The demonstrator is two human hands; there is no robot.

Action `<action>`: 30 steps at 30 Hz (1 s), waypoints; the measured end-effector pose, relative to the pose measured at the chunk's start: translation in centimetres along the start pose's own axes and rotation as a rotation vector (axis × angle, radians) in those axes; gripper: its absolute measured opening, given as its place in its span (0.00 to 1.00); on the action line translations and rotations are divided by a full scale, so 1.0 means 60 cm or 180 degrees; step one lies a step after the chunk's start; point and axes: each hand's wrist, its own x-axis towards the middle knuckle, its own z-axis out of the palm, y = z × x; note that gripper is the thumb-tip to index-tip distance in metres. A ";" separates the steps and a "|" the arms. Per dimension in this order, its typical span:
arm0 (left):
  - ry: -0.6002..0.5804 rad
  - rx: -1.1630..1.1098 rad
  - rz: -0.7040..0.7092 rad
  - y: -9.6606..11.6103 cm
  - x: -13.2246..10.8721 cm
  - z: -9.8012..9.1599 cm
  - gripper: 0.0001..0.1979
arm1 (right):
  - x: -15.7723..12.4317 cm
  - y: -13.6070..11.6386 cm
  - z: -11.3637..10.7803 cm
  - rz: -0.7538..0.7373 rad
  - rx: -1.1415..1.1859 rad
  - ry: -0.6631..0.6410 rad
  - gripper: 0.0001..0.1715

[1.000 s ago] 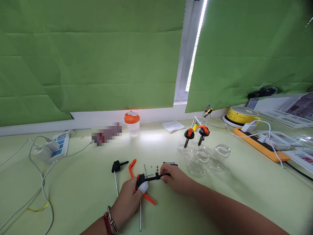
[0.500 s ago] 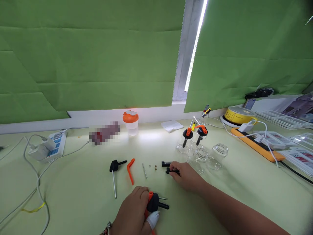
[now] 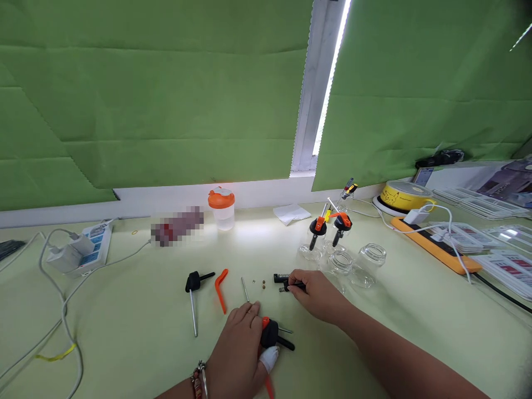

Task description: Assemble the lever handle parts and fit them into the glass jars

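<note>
My left hand (image 3: 241, 346) is closed round a black spray head with an orange trigger (image 3: 272, 334), low in the middle of the view; its thumb wears a white bandage. Farther up the table my right hand (image 3: 313, 291) pinches a small black part (image 3: 287, 286), with a spring showing just under it at the fingertips. A black spring piece (image 3: 281, 277) lies right behind it. Left of that lie two tiny beads (image 3: 263, 286), a thin metal pin (image 3: 245, 288), a loose orange trigger (image 3: 220, 286) and a second black spray head with a metal tube (image 3: 193, 292).
Several glass jars (image 3: 353, 260), two capped with spray heads (image 3: 328, 226), stand right of my right hand. An orange-lidded cup (image 3: 221, 208) and a folded tissue (image 3: 293, 213) sit by the wall. A power strip with cables (image 3: 83, 250) is at left, an orange strip (image 3: 436, 246) at right.
My right hand let go of the held spray head and reached to the small black part by the spring. My left hand drew the spray head down toward me.
</note>
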 end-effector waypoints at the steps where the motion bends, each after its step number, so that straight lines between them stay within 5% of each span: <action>1: -0.0025 0.0073 -0.0023 0.003 0.005 -0.002 0.19 | -0.001 0.000 -0.001 0.0004 -0.0004 0.0008 0.08; 10: -0.0067 0.0307 -0.0166 0.011 0.038 -0.013 0.20 | -0.003 -0.001 -0.008 -0.0043 -0.0184 0.0179 0.06; 30: -0.0001 0.0390 -0.0059 -0.003 0.037 -0.013 0.18 | -0.013 -0.007 -0.027 -0.0056 -0.0494 0.0203 0.12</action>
